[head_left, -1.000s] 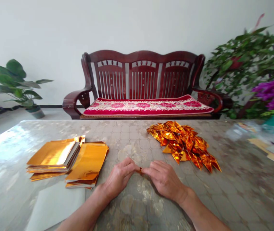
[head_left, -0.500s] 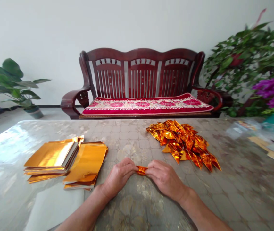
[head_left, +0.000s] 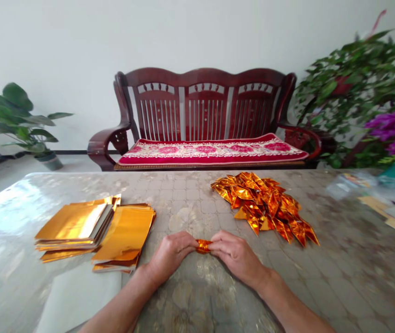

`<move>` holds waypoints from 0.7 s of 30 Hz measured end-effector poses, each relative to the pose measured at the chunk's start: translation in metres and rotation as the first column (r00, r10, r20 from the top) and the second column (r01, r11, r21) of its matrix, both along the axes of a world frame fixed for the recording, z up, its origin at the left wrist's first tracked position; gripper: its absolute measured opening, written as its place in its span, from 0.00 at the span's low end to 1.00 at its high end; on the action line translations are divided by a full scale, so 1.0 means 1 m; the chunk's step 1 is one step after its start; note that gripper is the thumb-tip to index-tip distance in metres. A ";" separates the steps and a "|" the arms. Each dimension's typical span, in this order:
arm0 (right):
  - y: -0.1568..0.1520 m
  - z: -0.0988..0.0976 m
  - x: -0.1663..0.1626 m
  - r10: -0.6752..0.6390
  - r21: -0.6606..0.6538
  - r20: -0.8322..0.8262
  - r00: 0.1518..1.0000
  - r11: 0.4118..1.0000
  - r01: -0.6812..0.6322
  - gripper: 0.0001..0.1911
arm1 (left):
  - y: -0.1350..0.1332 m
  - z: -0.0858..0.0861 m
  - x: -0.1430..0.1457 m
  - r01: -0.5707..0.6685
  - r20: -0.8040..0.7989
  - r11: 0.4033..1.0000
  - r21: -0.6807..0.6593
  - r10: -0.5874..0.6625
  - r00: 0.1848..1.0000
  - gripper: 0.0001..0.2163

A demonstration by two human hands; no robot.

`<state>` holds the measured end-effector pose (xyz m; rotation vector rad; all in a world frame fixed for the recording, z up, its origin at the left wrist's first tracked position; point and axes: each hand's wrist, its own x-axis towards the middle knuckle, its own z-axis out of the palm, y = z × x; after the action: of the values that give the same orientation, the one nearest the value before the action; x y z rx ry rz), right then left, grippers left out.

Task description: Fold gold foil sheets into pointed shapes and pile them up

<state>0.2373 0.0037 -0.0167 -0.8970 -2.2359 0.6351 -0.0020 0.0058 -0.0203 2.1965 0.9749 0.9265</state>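
Between my two hands is a small folded piece of shiny gold-orange foil paper [head_left: 203,246], close above the table or resting on it. My left hand [head_left: 174,252] pinches its left end, and my right hand [head_left: 233,253] pinches the right end. The fingers cover both ends, so only the middle shows. To the left lie two stacks of flat gold foil sheets, a larger stack [head_left: 70,223] and a nearer stack [head_left: 124,233]. Beyond my right hand is a heap of folded, pointed foil pieces [head_left: 264,203].
A pale sheet [head_left: 82,293] lies by my left forearm on the patterned tabletop [head_left: 179,189]. Clear plastic bags [head_left: 351,184] and flat tan pieces [head_left: 389,215] sit at the right. Behind the table stand a wooden bench [head_left: 204,106] and a potted plant [head_left: 50,161].
Both hands keep their pinch on the foil piece. My left hand has lowered slightly; the foil's middle looks a little more crumpled and rounded. The stacks and heap stay put.
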 end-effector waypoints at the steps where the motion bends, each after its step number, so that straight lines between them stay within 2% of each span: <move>1: 0.000 -0.001 -0.001 -0.006 -0.013 -0.025 1.000 1.000 0.005 0.11 | 0.000 0.000 0.000 0.002 0.002 1.000 -0.007 -0.002 1.000 0.08; 8: -0.001 -0.002 -0.004 -0.041 -0.058 -0.111 0.993 0.998 0.034 0.09 | 0.000 0.001 0.001 -0.010 0.023 0.999 -0.034 0.011 1.000 0.08; 21: -0.004 -0.001 -0.005 -0.015 -0.052 -0.114 0.993 0.999 0.009 0.11 | -0.003 0.002 0.004 -0.049 0.051 0.993 -0.103 0.055 0.997 0.06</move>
<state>0.2328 -0.0002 -0.0173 -0.8759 -2.1196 0.7232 0.0022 0.0024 -0.0186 2.0599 1.0352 0.9343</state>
